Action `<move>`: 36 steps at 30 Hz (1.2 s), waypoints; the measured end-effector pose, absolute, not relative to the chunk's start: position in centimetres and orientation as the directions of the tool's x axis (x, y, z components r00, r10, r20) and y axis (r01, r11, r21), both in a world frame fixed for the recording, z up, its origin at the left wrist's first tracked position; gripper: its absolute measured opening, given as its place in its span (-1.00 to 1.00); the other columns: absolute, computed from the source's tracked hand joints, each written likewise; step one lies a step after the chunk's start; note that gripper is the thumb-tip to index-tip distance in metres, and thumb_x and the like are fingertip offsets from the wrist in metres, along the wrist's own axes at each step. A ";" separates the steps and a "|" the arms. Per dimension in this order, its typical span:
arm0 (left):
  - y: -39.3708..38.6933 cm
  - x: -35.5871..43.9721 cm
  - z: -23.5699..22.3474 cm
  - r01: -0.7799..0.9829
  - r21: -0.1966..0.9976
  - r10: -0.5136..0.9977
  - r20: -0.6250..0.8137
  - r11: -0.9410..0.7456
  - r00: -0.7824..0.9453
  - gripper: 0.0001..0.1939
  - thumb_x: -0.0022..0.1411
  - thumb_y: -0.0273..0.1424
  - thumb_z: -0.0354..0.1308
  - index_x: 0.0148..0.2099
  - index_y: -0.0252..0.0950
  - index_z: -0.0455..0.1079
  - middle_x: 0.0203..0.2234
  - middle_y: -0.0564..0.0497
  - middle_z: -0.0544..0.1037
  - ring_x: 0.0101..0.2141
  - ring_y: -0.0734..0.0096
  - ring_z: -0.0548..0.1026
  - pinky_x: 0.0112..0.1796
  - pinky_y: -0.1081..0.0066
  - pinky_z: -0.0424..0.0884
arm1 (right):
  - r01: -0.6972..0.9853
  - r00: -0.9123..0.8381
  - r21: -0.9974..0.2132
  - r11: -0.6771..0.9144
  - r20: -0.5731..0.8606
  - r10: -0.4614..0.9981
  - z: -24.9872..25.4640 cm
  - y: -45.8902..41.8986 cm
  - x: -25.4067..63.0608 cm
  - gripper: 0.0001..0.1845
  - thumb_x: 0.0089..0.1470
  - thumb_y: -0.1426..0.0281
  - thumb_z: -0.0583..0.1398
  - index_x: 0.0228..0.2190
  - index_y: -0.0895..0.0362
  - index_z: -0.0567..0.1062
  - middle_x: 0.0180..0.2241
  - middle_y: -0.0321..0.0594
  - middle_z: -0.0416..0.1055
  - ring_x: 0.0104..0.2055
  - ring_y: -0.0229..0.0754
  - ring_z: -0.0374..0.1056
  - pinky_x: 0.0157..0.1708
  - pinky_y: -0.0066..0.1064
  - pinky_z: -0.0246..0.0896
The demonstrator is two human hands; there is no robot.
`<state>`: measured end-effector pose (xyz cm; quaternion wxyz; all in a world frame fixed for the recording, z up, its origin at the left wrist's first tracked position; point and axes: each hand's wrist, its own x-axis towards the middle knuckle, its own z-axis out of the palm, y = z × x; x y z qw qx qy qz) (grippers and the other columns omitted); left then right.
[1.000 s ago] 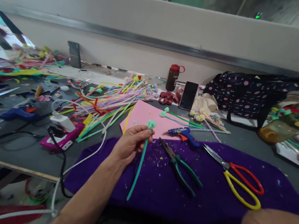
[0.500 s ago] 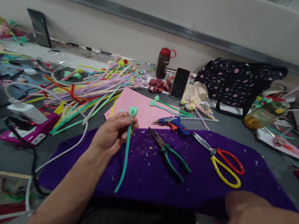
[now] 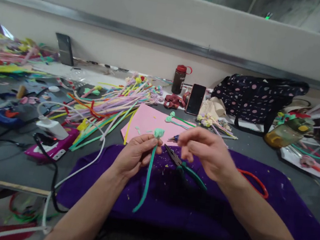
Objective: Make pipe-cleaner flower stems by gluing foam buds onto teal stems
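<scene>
My left hand [image 3: 139, 151] pinches a green pipe cleaner flower [image 3: 158, 133] just under its curled mint head. Its darker green stem [image 3: 148, 178] hangs down over the purple cloth [image 3: 176, 217]. My right hand [image 3: 207, 152] is raised to the right of the flower, fingers loosely bent and apart, with nothing visible in them. Behind that hand only the nozzle of a blue glue gun [image 3: 173, 138] shows. Below lie green-handled pliers [image 3: 191, 174]. Of the scissors, only the red handle [image 3: 260, 186] is seen past my right forearm.
Two finished-looking green flowers [image 3: 169, 118] lie on a pink sheet [image 3: 139, 119]. Left of it is a heap of coloured pipe cleaners [image 3: 118, 100]. A magenta power strip [image 3: 55, 147] trails cables. A phone [image 3: 195, 99], a bottle [image 3: 179, 80] and a patterned bag [image 3: 257, 102] stand behind.
My right hand has come up from the lower right corner to beside the flower, now covering the glue gun and part of the scissors. The left hand keeps its pinch; the view has shifted.
</scene>
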<state>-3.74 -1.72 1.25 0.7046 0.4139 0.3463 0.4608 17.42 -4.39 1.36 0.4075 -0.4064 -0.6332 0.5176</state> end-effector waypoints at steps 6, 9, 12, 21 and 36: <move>-1.9 -3.5 0.7 -0.302 0.899 0.883 -0.163 0.317 0.440 -0.76 0.04 -0.29 0.17 -0.43 -0.42 0.39 -0.70 0.10 0.39 -0.82 0.79 0.07 -0.79 0.67 -0.10 | -0.055 -0.450 -0.998 -0.020 0.007 0.893 3.5 -1.1 14.3 -0.49 -0.18 0.35 0.28 -0.11 0.14 0.37 -0.28 -0.21 0.36 -0.45 -0.34 0.29 -0.61 -0.58 0.14; -2.0 -3.2 0.3 -0.243 0.908 0.841 -0.178 0.340 0.511 -0.72 0.05 -0.27 0.16 -0.50 -0.43 0.38 -0.72 0.09 0.38 -0.82 0.79 0.06 -0.79 0.65 -0.10 | -0.107 -0.503 -0.994 -0.029 0.029 0.864 2.3 -1.1 14.3 -0.54 -0.12 0.33 0.25 -0.12 0.15 0.39 -0.46 -0.27 0.39 -0.52 -0.35 0.26 -0.65 -0.60 0.08; -2.0 -3.0 0.1 -0.205 0.910 0.810 -0.196 0.360 0.553 -0.71 0.07 -0.25 0.13 -0.49 -0.43 0.39 -0.73 0.07 0.40 -0.83 0.78 0.05 -0.80 0.64 -0.12 | -0.134 -0.496 -0.990 -0.053 0.021 0.868 1.7 -1.1 14.3 -0.69 -0.09 0.30 0.23 -0.25 0.17 0.47 -0.58 -0.32 0.36 -0.62 -0.40 0.19 -0.70 -0.61 0.01; -1.7 -2.9 -0.3 -0.134 0.930 0.823 -0.226 0.341 0.521 -0.69 0.05 -0.25 0.14 -0.47 -0.45 0.43 -0.68 0.01 0.45 -0.81 0.76 0.11 -0.79 0.62 -0.10 | -0.115 -0.413 -0.988 -0.100 -0.044 0.910 0.8 -0.8 13.8 -0.74 -0.13 0.28 0.25 -0.38 0.19 0.51 -0.65 -0.37 0.31 -0.67 -0.42 0.15 -0.73 -0.62 -0.03; -1.9 -2.6 0.0 -0.053 0.970 0.912 -0.202 0.236 0.356 -0.78 -0.05 -0.31 0.20 -0.53 -0.38 0.33 -0.71 0.09 0.43 -0.81 0.72 0.15 -0.76 0.61 -0.01 | -0.073 -0.380 -0.997 -0.022 0.007 0.925 0.3 -1.2 13.2 -0.76 -0.10 0.29 0.22 -0.36 0.18 0.50 -0.64 -0.38 0.29 -0.67 -0.42 0.14 -0.71 -0.59 0.01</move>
